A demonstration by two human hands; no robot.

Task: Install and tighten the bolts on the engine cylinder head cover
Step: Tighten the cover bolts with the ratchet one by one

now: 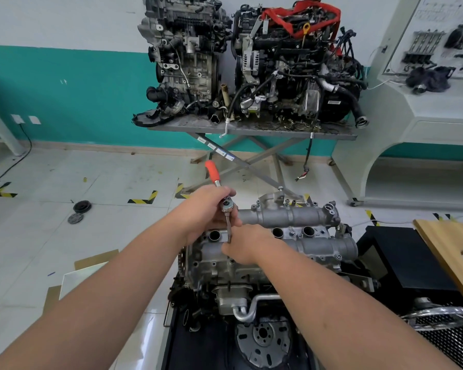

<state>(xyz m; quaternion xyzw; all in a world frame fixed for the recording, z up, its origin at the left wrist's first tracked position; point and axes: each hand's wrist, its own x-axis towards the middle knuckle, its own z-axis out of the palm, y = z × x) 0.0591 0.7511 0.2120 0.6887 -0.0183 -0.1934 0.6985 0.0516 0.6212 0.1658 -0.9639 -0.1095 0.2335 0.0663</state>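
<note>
The grey aluminium cylinder head cover (292,217) sits on top of an engine at centre, with several open round wells along its middle. A ratchet wrench (212,172) with an orange handle stands over its left end, and a thin extension bar (228,227) runs down from the ratchet head to the cover. My left hand (206,209) grips the ratchet at its head. My right hand (245,245) pinches the lower end of the extension bar against the cover. The bolt under the bar is hidden by my fingers.
Two more engines (187,57) stand on a grey lift table (251,128) behind. A white display bench (425,102) is at the right, a wooden board (455,249) and black case at near right. Round parts (82,206) lie on the tiled floor at left.
</note>
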